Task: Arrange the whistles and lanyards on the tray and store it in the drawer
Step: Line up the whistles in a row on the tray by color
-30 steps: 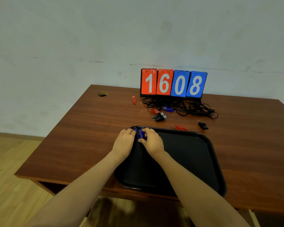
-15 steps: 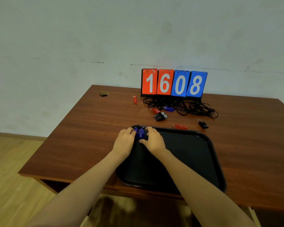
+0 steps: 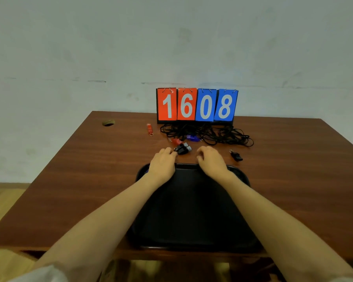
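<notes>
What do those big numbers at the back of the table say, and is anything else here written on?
"16" in white digits on the two red flip cards of the scoreboard, which stands on the table.
"08" in white digits on the two blue flip cards beside them.
Nothing legible shows on the whistles, the lanyards or the tray; any marking there is too small to read.
</notes>
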